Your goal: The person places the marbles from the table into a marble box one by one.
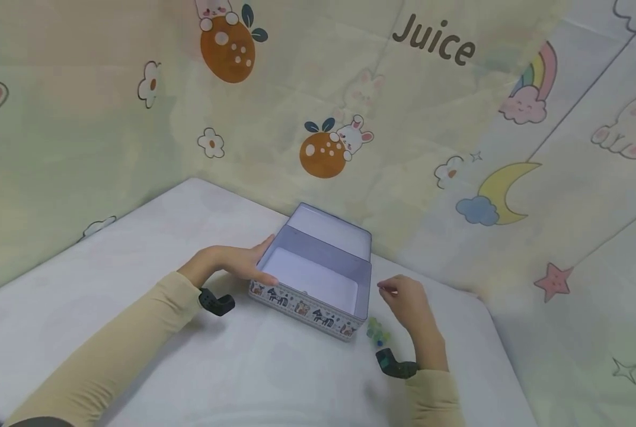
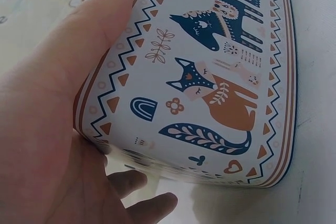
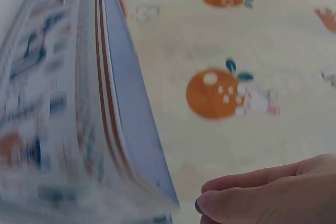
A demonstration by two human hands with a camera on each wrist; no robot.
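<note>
A rectangular tin box (image 1: 308, 311), printed with foxes and horses, stands on the table with its hinged lid (image 1: 331, 228) tipped back. Its pale inside shows no contents. My left hand (image 1: 243, 261) grips the box's left front corner; in the left wrist view the thumb (image 2: 107, 14) lies along the front edge and the other fingers (image 2: 152, 208) are round the side. Just off the box's right side, my right hand (image 1: 405, 299) pinches a small dark rounded piece (image 3: 198, 205), which looks like a marble and is mostly covered by the fingertips.
A little cluster of translucent green, yellow and blue marble-like pieces (image 1: 376, 331) lies on the white table (image 1: 232, 379), beside the box's right front corner. Behind the table hangs a printed cloth (image 1: 264, 118) with rabbits and oranges. Each wrist wears a dark camera band.
</note>
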